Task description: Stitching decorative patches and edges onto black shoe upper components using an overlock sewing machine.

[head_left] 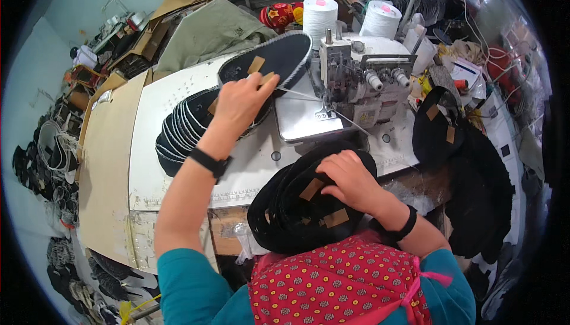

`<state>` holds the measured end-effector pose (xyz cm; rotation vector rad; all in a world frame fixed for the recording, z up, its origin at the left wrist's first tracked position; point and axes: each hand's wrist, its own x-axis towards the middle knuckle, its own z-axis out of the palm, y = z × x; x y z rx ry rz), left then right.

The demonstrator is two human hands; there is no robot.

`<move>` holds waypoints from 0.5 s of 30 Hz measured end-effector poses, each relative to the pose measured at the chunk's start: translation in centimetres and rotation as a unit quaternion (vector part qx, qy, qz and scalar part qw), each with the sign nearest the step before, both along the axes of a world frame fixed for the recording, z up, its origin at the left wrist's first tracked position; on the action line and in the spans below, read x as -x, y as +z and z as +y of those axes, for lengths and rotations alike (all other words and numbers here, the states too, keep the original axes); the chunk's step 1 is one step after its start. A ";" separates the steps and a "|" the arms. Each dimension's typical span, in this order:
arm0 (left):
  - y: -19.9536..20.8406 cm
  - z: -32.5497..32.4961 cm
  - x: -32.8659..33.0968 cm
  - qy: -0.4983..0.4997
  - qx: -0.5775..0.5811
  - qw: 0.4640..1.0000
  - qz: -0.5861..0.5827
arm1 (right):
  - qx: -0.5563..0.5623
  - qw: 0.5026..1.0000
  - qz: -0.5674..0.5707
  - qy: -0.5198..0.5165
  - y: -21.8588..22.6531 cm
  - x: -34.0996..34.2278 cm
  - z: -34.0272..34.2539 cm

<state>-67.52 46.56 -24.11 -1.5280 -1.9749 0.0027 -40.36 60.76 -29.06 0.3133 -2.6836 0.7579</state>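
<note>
My left hand (243, 102) is closed on the near edge of a black insole-shaped fabric piece (276, 58) with a white stitched rim and tan labels. It holds the piece tilted above a row of similar white-rimmed pieces (184, 126) leaning on one another on the table. A white thread chain runs from near the held piece to the sewing machine (368, 81). My right hand (353, 182) rests on a pile of black pieces (285, 206) without white rims, at my lap. Its thumb and fingers are apart, with black fabric showing between them.
Two white thread cones (320, 19) stand behind the machine. More black pieces (436, 126) hang over the table's right side. A tan board (110, 159) adjoins the white tabletop (148, 188) on the left. Dark goods and cardboard crowd the left wall.
</note>
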 end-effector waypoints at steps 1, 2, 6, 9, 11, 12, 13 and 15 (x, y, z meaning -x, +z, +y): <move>-0.3 -1.0 0.0 0.027 0.002 0.999 0.031 | 0.008 1.000 -0.024 -0.012 0.0 -0.4 0.0; -0.8 -1.9 0.1 0.054 -0.004 0.997 0.053 | 0.010 0.999 -0.028 -0.011 0.1 -0.4 0.3; -5.0 -5.7 -0.3 0.224 0.147 0.963 0.026 | -0.001 0.998 -0.013 -0.064 0.5 0.1 0.2; -6.0 -6.1 -1.5 0.267 0.201 0.942 -0.038 | 0.004 0.996 0.028 -0.086 0.5 1.2 -0.3; -3.8 -5.5 -4.3 0.234 0.130 0.962 -0.062 | -0.056 0.995 0.046 -0.062 1.4 1.2 0.4; -2.8 -5.0 -5.6 0.214 0.105 0.962 -0.132 | -0.059 0.997 0.034 -0.038 2.5 0.7 1.0; -2.3 -6.1 -6.3 0.221 0.103 0.961 -0.129 | -0.016 1.000 0.006 0.013 3.6 0.1 2.1; -2.5 -7.4 -7.4 -0.007 0.015 0.977 -0.214 | 0.159 0.976 -0.125 -0.084 5.6 -2.5 3.4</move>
